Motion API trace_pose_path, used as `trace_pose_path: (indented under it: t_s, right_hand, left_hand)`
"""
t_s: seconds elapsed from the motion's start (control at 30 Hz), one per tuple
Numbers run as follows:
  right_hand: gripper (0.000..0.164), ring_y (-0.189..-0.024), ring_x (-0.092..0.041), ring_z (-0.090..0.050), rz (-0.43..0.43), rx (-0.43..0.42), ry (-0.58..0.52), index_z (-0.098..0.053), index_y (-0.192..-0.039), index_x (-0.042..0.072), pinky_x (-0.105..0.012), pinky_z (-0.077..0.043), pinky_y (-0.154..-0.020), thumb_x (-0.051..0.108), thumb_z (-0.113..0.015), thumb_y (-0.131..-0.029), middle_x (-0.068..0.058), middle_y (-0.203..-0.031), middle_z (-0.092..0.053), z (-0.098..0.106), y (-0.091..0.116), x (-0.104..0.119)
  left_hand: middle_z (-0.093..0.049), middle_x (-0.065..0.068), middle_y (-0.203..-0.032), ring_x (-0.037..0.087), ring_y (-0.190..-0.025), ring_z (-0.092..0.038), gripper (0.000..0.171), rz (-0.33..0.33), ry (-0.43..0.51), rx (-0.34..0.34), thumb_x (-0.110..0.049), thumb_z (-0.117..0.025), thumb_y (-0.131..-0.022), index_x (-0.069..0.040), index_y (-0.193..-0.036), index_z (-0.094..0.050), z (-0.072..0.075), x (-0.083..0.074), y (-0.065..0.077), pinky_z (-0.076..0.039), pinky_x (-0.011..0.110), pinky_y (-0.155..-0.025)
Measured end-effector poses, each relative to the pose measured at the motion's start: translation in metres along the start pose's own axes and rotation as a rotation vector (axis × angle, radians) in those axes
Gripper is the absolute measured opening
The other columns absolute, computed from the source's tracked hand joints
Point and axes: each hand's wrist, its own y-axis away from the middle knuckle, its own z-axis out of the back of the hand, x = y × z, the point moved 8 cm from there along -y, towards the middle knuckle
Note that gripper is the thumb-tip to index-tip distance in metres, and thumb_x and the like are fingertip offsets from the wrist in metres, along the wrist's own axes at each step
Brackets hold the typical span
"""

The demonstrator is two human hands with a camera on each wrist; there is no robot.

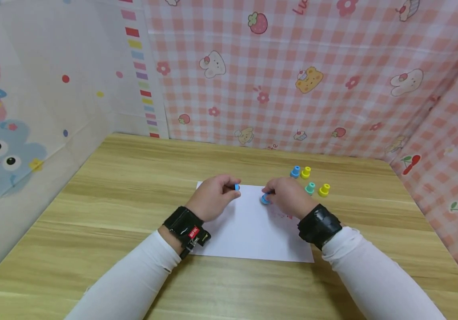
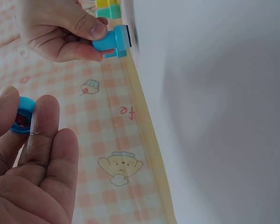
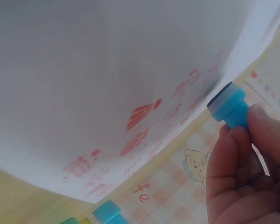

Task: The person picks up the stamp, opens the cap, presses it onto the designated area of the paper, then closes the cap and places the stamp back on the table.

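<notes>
Between thumb and fingertips, my left hand (image 1: 211,198) pinches a small blue stamp cap (image 2: 24,115), held above the upper part of the white paper (image 1: 253,235). My right hand (image 1: 289,195) grips a blue stamp (image 3: 231,106) by its handle. In the right wrist view the stamp's dark face points at the sheet and sits close over it. Red stamped marks (image 3: 141,114) cover part of the paper, partly hidden under my right hand in the head view.
Several capped stamps stand behind and right of the paper: a blue one (image 1: 295,172), a yellow one (image 1: 306,172), a green one (image 1: 310,188) and another yellow one (image 1: 324,190). A checked cloth (image 1: 277,58) hangs behind the wooden table (image 1: 105,209).
</notes>
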Motion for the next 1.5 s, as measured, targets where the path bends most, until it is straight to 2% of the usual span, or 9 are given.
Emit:
trace_pose_path:
  t_s: [0.4, 0.9, 1.3, 1.5]
  right_hand:
    - [0.020, -0.098, -0.023, -0.065, -0.007, -0.002, -0.002, -0.080, -0.117, 0.012, -0.042, -0.059, -0.098, 0.013, -0.075, -0.098, -0.006, -0.115, -0.077, -0.0028, -0.0016, 0.0005]
    - [0.021, -0.100, -0.023, -0.066, -0.017, 0.012, 0.004, -0.079, -0.118, 0.011, -0.043, -0.059, -0.099, 0.012, -0.075, -0.098, -0.007, -0.117, -0.076, -0.0054, -0.0023, -0.0004]
    - [0.020, -0.096, -0.022, -0.065, 0.003, 0.033, 0.102, -0.077, -0.119, 0.010, -0.043, -0.060, -0.097, 0.015, -0.072, -0.101, -0.008, -0.114, -0.076, -0.0082, -0.0027, 0.0061]
    - [0.021, -0.096, -0.023, -0.065, -0.005, 0.042, 0.110, -0.077, -0.121, 0.010, -0.044, -0.059, -0.098, 0.014, -0.073, -0.101, -0.008, -0.115, -0.076, -0.0093, -0.0032, 0.0078]
  left_hand:
    - [-0.075, -0.001, -0.109, 0.017, -0.101, -0.066, 0.027, 0.015, 0.000, -0.003, -0.022, -0.069, -0.104, -0.012, -0.130, -0.070, -0.0001, 0.0007, 0.0004, -0.057, 0.039, -0.093]
    - [-0.074, -0.001, -0.108, 0.017, -0.099, -0.066, 0.030, 0.015, 0.001, 0.004, -0.022, -0.069, -0.104, -0.009, -0.131, -0.069, -0.0007, 0.0000, 0.0005, -0.057, 0.037, -0.089]
    - [-0.075, 0.000, -0.110, 0.017, -0.099, -0.066, 0.030, 0.007, -0.002, 0.005, -0.022, -0.070, -0.103, -0.011, -0.131, -0.069, -0.0004, -0.0014, 0.0006, -0.057, 0.036, -0.089]
    - [-0.074, 0.000, -0.108, 0.016, -0.098, -0.066, 0.028, 0.012, -0.001, 0.002, -0.022, -0.070, -0.103, -0.013, -0.129, -0.070, -0.0003, -0.0005, 0.0002, -0.056, 0.036, -0.087]
